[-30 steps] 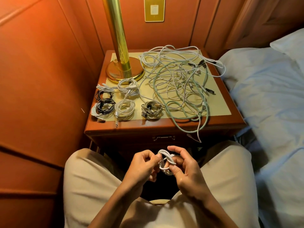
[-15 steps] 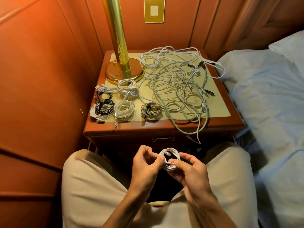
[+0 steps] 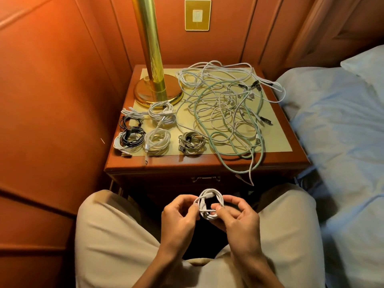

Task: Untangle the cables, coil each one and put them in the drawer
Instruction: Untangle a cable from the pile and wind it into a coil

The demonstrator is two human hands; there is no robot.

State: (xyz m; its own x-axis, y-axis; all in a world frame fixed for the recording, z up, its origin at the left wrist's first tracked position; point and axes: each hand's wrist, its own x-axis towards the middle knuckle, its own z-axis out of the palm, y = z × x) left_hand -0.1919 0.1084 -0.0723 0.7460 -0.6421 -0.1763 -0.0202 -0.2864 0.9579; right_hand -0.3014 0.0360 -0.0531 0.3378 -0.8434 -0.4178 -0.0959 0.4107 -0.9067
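Observation:
Between my knees I hold a small coiled white cable [image 3: 209,204]. My left hand [image 3: 180,215] pinches its left side, and my right hand [image 3: 239,217] grips its right side with the thumb pressed on a strand across the coil. A tangle of white and pale green cables [image 3: 226,113] covers the right half of the nightstand [image 3: 207,163]. Several coiled cables [image 3: 153,129], white, black and beige, lie in rows on its front left. The drawer [image 3: 205,179] under the top is closed, its metal handle showing.
A brass lamp [image 3: 155,88] stands at the nightstand's back left. Wood-panelled walls close in at the left and behind. A bed with pale blue bedding [image 3: 342,142] runs along the right. One cable end hangs over the nightstand's front edge.
The coil has turned in my hands and now faces up as a rounder loop. My right thumb has moved onto a strand across it.

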